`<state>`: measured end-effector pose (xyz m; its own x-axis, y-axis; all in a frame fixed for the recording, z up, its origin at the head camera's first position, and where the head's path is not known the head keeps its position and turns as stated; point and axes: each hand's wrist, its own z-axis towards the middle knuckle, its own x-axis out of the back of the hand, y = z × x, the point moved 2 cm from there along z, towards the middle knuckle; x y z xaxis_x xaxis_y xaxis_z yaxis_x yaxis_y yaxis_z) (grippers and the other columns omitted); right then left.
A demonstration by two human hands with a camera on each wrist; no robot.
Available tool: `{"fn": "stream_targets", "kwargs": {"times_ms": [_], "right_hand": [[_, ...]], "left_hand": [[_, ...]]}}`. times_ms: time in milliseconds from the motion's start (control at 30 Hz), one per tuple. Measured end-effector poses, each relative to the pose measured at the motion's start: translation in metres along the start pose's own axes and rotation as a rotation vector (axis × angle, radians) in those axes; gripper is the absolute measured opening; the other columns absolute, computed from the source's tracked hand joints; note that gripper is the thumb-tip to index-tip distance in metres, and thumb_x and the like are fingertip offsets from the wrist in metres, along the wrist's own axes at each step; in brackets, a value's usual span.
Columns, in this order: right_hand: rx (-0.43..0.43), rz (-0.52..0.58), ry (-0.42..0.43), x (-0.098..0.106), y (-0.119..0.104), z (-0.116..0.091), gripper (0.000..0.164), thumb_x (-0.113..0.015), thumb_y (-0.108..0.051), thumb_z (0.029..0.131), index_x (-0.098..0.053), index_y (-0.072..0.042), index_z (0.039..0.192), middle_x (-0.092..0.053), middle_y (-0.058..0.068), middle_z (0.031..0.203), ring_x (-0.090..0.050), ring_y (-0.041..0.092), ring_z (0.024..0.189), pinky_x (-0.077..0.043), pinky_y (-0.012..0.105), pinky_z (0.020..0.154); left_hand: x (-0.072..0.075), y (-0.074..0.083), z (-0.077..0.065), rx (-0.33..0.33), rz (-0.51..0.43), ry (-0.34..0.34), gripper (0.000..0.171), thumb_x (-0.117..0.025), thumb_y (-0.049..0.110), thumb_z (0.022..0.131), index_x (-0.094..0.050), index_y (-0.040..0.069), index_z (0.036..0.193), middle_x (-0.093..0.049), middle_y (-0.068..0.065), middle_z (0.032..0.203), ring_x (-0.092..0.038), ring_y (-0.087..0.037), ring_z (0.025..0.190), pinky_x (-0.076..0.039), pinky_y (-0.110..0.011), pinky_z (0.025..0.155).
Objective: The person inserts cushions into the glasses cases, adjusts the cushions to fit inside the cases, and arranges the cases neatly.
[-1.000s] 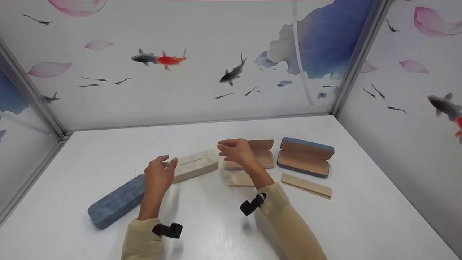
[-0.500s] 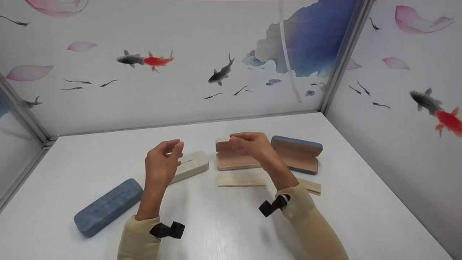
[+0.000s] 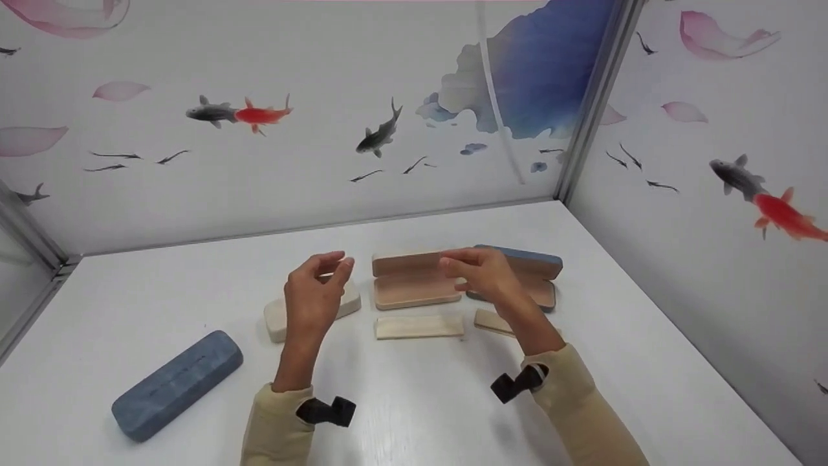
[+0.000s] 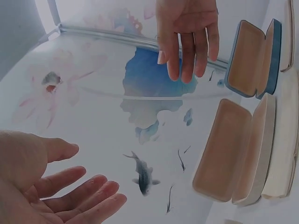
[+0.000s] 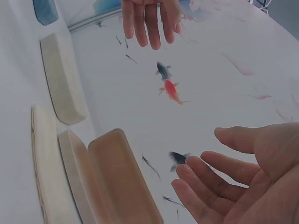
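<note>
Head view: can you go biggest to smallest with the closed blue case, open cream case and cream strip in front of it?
Closed blue case (nearest the camera)
Open cream case
Cream strip

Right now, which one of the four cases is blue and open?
The rightmost blue case: its lid stands up. The leftmost blue case is closed, and the open cream case and closed cream case aren't blue.

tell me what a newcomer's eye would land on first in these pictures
Probably the left hand and right hand, raised and empty over the white table. Next, perhaps, the shut blue case lying apart at the left, and the open pale case and open blue case, tan inside, near the right hand. Behind, a red fish stands out on the back wall.
</note>
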<state>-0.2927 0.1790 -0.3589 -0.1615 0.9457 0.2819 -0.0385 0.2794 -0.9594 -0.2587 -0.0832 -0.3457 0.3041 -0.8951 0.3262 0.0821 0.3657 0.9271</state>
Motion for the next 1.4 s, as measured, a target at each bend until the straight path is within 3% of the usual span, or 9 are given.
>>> {"fn": "stream_targets", "kwargs": {"times_ms": [133, 333, 533, 767, 933, 1100, 1400], "right_hand": [[-0.029, -0.009, 0.027, 0.003, 0.012, 0.001, 0.042, -0.066, -0.027, 0.098, -0.064, -0.005, 0.133, -0.066, 0.017, 0.131, -0.065, 0.029, 0.120, -0.055, 0.046, 0.100], [-0.081, -0.068, 0.047, 0.004, 0.037, 0.005, 0.038, -0.065, -0.025, 0.098, -0.066, -0.004, 0.130, -0.068, 0.017, 0.127, -0.067, 0.027, 0.115, -0.058, 0.042, 0.094], [-0.125, -0.094, 0.038, 0.002, 0.056, 0.009, 0.039, -0.065, -0.023, 0.098, -0.065, 0.001, 0.130, -0.069, 0.018, 0.126, -0.068, 0.030, 0.113, -0.058, 0.045, 0.093], [-0.252, -0.106, 0.016, 0.001, 0.070, 0.013, 0.039, -0.065, -0.021, 0.098, -0.063, 0.000, 0.132, -0.068, 0.018, 0.127, -0.068, 0.029, 0.112, -0.056, 0.046, 0.097], [-0.323, -0.142, 0.027, -0.001, 0.076, 0.014, 0.035, -0.068, -0.021, 0.096, -0.067, -0.004, 0.127, -0.070, 0.014, 0.121, -0.069, 0.024, 0.102, -0.058, 0.041, 0.093], [-0.310, -0.199, 0.030, -0.004, 0.081, 0.014, 0.032, -0.070, -0.017, 0.094, -0.069, -0.003, 0.122, -0.071, 0.014, 0.115, -0.067, 0.021, 0.094, -0.060, 0.034, 0.082], [-0.240, -0.239, 0.016, -0.007, 0.082, 0.012, 0.036, -0.072, -0.012, 0.091, -0.068, 0.001, 0.125, -0.070, 0.016, 0.109, -0.067, 0.020, 0.091, -0.060, 0.034, 0.078]], "left_hand": [[-0.012, -0.010, 0.005, 0.048, 0.009, -0.013, 0.033, -0.068, 0.023, 0.096, -0.069, 0.005, 0.123, -0.072, -0.017, 0.118, -0.071, -0.028, 0.104, -0.059, -0.033, 0.085], [-0.038, -0.037, 0.008, 0.118, 0.024, -0.031, 0.029, -0.072, 0.021, 0.093, -0.072, 0.001, 0.114, -0.075, -0.018, 0.105, -0.071, -0.028, 0.092, -0.057, -0.030, 0.073], [-0.061, -0.060, 0.004, 0.120, 0.125, -0.067, 0.027, -0.072, 0.019, 0.091, -0.074, -0.002, 0.107, -0.075, -0.019, 0.099, -0.071, -0.030, 0.092, -0.057, -0.042, 0.080], [-0.067, -0.076, 0.004, 0.174, 0.209, -0.087, 0.031, -0.073, 0.017, 0.090, -0.072, -0.005, 0.111, -0.074, -0.021, 0.102, -0.070, -0.028, 0.090, -0.056, -0.042, 0.078], [-0.069, -0.081, 0.003, 0.181, 0.200, -0.105, 0.031, -0.074, 0.013, 0.087, -0.071, -0.008, 0.111, -0.072, -0.021, 0.103, -0.068, -0.026, 0.089, -0.056, -0.038, 0.076], [-0.072, -0.083, 0.001, 0.168, 0.174, -0.140, 0.033, -0.074, 0.008, 0.086, -0.069, -0.010, 0.113, -0.071, -0.021, 0.103, -0.067, -0.026, 0.091, -0.056, -0.036, 0.077], [-0.075, -0.087, 0.000, 0.182, 0.064, -0.210, 0.035, -0.072, 0.000, 0.086, -0.067, -0.010, 0.119, -0.067, -0.023, 0.108, -0.064, -0.016, 0.075, -0.055, -0.024, 0.057]]}}
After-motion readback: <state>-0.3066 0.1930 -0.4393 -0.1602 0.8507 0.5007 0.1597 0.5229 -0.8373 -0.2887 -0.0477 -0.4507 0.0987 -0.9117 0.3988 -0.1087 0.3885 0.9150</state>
